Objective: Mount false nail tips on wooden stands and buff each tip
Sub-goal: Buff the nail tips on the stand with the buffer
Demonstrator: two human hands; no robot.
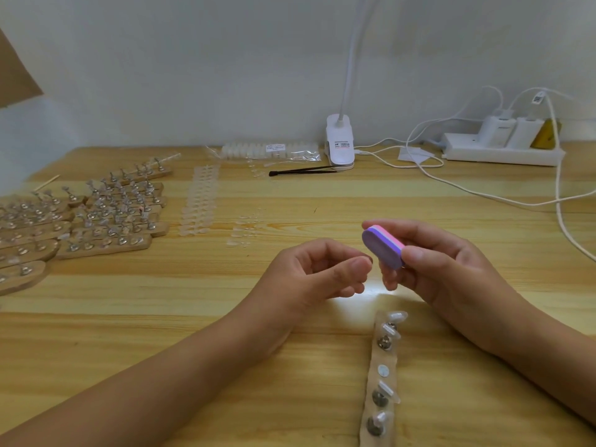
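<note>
Pinching one purple-pink buffer block (382, 246) in the right hand (451, 275), mid-table. Curling the left hand (309, 272), thumb to forefinger; cannot tell whether on anything. Just nearer, one wooden stand (382, 359) bearing four nail tips (389, 391). Far left, many more stands (109, 245); far right, one clip lamp (338, 143), one power strip (500, 153).

Wooden table (306, 398): stand rows (96, 221) left, single stand (383, 358) front, tip strips (200, 201), power strip (500, 153), black tool (303, 171), perhaps tweezers.
</note>
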